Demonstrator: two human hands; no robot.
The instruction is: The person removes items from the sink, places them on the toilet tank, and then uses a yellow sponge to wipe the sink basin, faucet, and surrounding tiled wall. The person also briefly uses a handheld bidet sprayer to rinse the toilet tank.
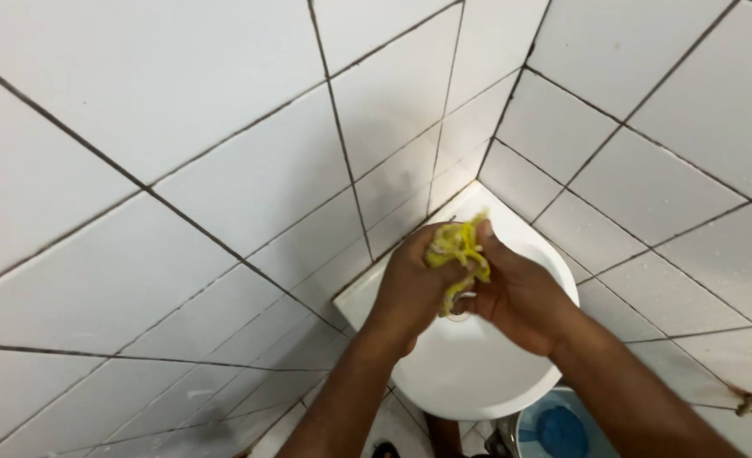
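Both of my hands are closed around a crumpled yellow cloth (458, 248) above a white corner sink (478, 373). My left hand (412, 284) grips its left side and my right hand (516, 293) grips its right side, with the cloth bunched between them. A strand of the cloth hangs down toward the drain ring (458, 315), which is mostly hidden by my hands.
White tiled walls (223, 187) with dark grout meet in a corner behind the sink. Below the sink at the lower right stands a blue bucket (554, 428) with a blue scoop inside. A small rusty fixture (749, 403) sticks out of the right wall.
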